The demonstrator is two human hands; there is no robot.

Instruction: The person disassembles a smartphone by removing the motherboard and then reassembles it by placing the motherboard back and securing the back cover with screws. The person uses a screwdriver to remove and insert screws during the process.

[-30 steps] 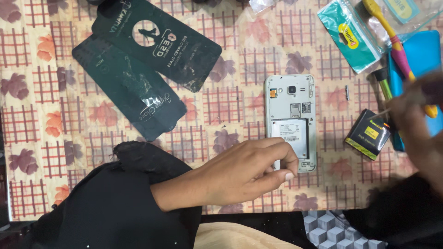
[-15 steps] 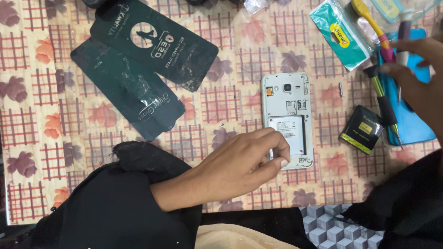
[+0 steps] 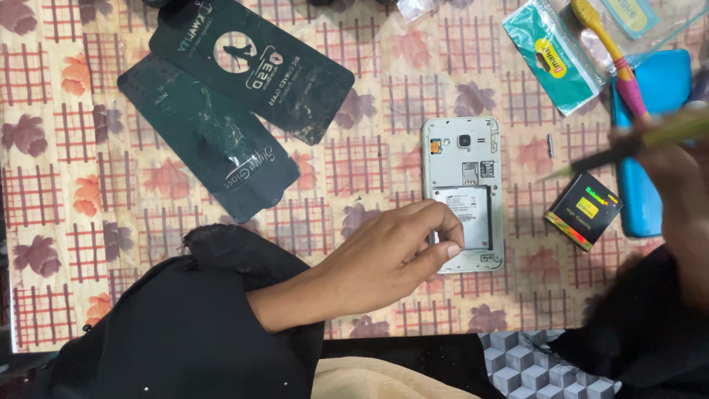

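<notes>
I see my left hand pinching the near left edge of the white back-opened phone, flat mid-table; my right hand, far right, grips a blurred thin green-black tool, black battery just beside

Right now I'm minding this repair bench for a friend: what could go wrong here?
The left hand pins only the lower corner of the opened phone, so it might pivot if prodded. The right hand swings a thin tool fast enough to blur; it could jab the exposed board. The tiny loose part could easily get lost.
</notes>
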